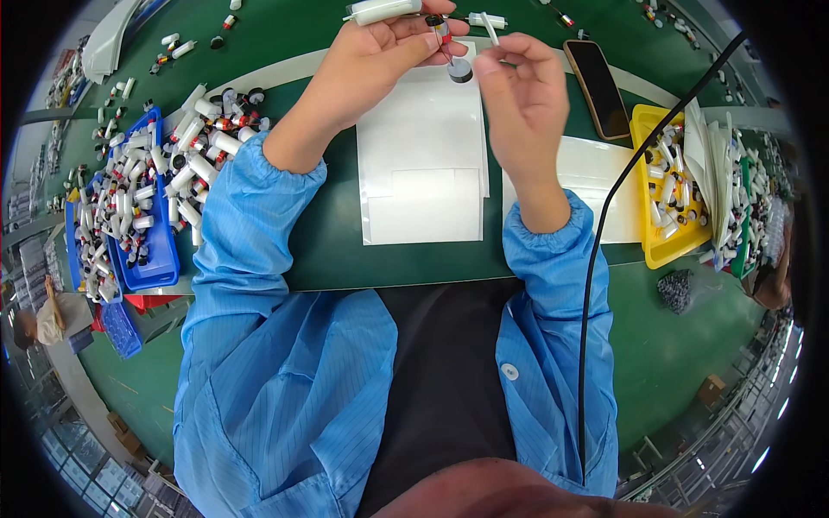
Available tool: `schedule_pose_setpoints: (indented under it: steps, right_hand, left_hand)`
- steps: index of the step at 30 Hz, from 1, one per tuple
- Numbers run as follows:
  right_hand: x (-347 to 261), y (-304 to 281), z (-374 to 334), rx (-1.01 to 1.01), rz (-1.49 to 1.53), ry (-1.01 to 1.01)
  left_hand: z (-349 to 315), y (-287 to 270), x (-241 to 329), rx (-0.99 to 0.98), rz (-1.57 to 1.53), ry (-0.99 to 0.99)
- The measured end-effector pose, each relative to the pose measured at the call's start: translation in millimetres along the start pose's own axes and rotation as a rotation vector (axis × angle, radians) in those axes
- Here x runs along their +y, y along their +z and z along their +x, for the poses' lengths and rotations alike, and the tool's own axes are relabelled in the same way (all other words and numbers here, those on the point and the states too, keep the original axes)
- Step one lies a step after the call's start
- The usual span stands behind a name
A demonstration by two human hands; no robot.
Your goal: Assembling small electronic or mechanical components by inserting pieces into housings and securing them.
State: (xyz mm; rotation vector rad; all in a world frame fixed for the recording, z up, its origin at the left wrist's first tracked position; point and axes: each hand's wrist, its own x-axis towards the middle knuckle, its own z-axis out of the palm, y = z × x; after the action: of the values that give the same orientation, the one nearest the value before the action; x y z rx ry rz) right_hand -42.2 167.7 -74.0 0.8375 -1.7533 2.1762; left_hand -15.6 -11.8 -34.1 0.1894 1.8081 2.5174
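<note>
At the far middle of the table, my left hand point(363, 73) is closed on a small black-and-red part point(438, 30). Thin wires run from this part down to a round grey-and-black disc point(460, 71), which hangs below my fingers. A white plastic tube point(384, 9) also rests in that hand, along its far side. My right hand point(528, 99) pinches a thin white stick point(490, 29) between thumb and fingers, just right of the disc. Under both hands lie white sheets point(423, 220) on the green table point(324, 250).
On the left, a heap of white tubes point(203, 155) lies beside a blue tray point(160, 263) of similar parts. To the right are a phone point(598, 91) and a yellow tray point(669, 250) with more tubes. A black cable point(604, 216) crosses in front of my right arm.
</note>
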Motion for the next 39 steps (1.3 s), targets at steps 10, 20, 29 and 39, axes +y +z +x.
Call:
schedule_pose_setpoints:
  steps: [10,20,29,39]
  right_hand:
    - [-17,-14,15,-0.172,0.205,0.331]
    - [-19,-15,17,-0.177,0.089,0.417]
    - [-19,-3,7,-0.094,-0.083,0.302]
    - [-14,1,1,-0.007,-0.151,0.211]
  left_hand:
    - [4,-10,-20,-0.241,0.086,0.108]
    - [-4,3,-13,-0.128,0.161,0.023]
    - [-10,-5,-14,-0.09,0.343,0.019]
    - [-5,8,-7,-0.066,0.188,-0.064]
